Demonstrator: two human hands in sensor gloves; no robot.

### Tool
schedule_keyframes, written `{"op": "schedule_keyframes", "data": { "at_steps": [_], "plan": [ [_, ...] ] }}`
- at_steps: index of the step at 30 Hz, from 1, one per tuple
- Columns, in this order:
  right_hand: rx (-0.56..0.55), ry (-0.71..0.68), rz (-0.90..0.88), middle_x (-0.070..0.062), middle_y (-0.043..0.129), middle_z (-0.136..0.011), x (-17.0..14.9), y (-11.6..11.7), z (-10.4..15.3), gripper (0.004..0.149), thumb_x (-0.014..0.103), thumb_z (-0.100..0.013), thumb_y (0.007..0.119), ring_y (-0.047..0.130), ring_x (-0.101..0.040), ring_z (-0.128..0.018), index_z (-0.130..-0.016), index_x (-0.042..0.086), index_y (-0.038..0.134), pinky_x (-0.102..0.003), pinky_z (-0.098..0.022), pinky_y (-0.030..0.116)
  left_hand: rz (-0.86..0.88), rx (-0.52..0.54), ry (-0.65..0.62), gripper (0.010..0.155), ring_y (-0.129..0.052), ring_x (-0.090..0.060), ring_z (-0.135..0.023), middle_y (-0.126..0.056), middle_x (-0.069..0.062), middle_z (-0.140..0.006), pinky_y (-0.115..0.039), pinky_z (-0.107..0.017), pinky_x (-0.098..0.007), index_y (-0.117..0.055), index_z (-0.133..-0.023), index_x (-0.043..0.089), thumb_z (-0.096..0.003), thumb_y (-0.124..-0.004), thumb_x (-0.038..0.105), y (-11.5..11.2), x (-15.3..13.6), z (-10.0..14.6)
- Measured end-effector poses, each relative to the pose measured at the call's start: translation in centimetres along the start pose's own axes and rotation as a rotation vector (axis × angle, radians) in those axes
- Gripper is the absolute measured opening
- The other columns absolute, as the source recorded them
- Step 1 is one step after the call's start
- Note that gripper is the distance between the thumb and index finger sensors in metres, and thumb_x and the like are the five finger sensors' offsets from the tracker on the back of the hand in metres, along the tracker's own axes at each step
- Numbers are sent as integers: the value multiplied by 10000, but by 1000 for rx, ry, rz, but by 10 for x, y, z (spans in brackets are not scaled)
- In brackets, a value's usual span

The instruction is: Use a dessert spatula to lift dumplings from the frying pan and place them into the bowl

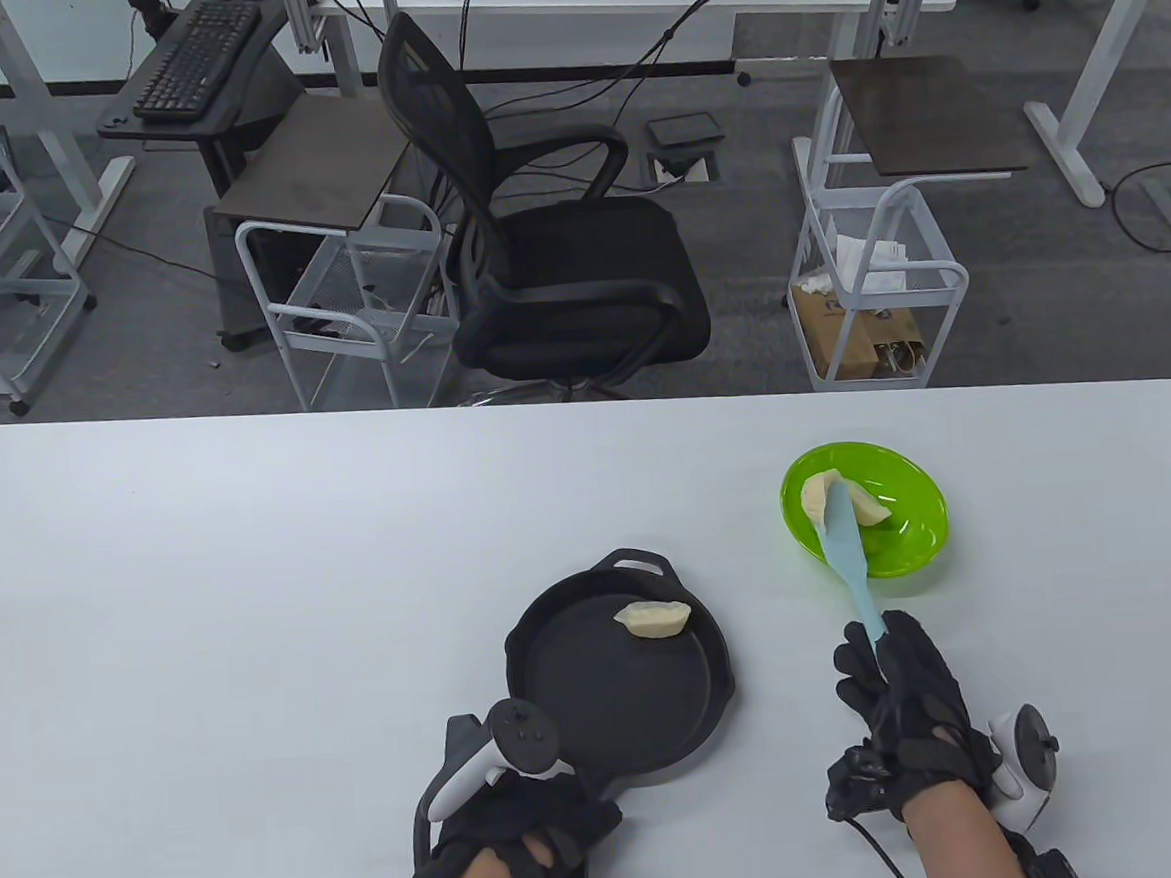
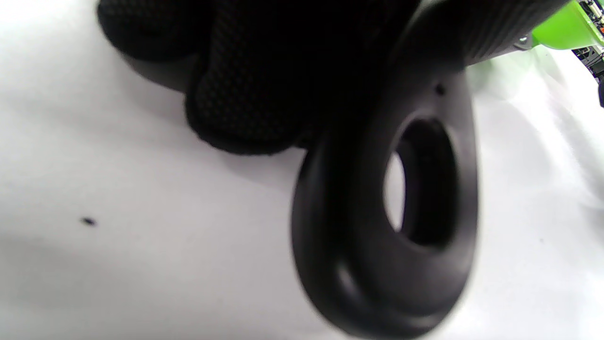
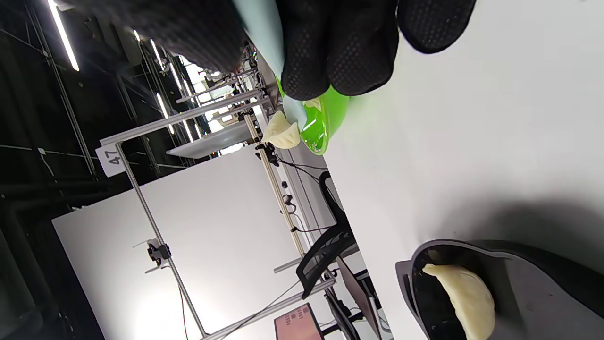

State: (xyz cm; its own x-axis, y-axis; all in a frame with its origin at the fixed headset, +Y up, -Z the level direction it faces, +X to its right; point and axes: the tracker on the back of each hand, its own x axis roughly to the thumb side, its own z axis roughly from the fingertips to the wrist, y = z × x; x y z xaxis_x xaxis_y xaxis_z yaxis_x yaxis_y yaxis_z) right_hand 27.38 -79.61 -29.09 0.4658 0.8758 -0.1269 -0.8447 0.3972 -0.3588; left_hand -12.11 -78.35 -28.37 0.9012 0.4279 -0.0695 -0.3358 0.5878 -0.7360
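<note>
A black frying pan [image 1: 604,703] sits on the white table with one dumpling [image 1: 653,620] near its far rim. My left hand [image 1: 542,813] grips the pan handle [image 2: 387,236], with its gloved fingers [image 2: 264,71] wrapped around it. My right hand [image 1: 877,669] grips the light blue dessert spatula [image 1: 847,551], whose blade reaches into the green bowl [image 1: 913,536]. Two dumplings are in the bowl: one [image 1: 816,491] at the blade tip and one [image 1: 873,512] to its right. In the right wrist view the tip dumpling [image 3: 281,133] shows above the bowl rim [image 3: 330,118].
A black office chair [image 1: 552,251] and white wire carts [image 1: 876,288] stand on the floor beyond the table's far edge. The pan [image 3: 519,288] and its dumpling [image 3: 465,297] lie to the left of the bowl, a short gap apart.
</note>
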Motion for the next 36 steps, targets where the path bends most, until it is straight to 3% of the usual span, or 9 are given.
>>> {"op": "schedule_keyframes", "data": {
  "at_steps": [16, 27, 30, 36],
  "plan": [
    [-83, -36, -40, -184, 572, -1089, 9, -13, -1, 629, 343, -589, 717, 613, -474, -944, -1101, 166, 398, -636, -724, 481, 0, 0, 0, 659, -1022, -205, -424, -1043, 86, -586, -774, -459, -462, -675, -947, 239, -467, -691, 689, 0, 0, 0],
    [-81, -52, 59, -194, 564, -1096, 14, -23, -9, 618, 339, -593, 715, 598, -486, -949, -1106, 169, 413, -645, -725, 469, 0, 0, 0, 660, -1022, -204, -424, -1043, 86, -587, -774, -460, -462, -675, -947, 239, -466, -690, 690, 0, 0, 0],
    [-90, -76, 148, -212, 570, -1090, 21, -24, -9, 604, 329, -595, 719, 588, -505, -944, -1105, 162, 442, -653, -723, 457, 0, 0, 0, 658, -1022, -204, -424, -1043, 85, -587, -774, -459, -462, -675, -947, 239, -466, -692, 689, 0, 0, 0],
    [-170, -247, 633, -225, 597, -1074, 47, -17, -2, 546, 311, -590, 710, 578, -527, -936, -1094, 195, 536, -662, -718, 451, 0, 0, 0, 660, -1022, -204, -423, -1043, 85, -586, -775, -459, -461, -676, -946, 240, -465, -691, 690, 0, 0, 0]
  ]
}}
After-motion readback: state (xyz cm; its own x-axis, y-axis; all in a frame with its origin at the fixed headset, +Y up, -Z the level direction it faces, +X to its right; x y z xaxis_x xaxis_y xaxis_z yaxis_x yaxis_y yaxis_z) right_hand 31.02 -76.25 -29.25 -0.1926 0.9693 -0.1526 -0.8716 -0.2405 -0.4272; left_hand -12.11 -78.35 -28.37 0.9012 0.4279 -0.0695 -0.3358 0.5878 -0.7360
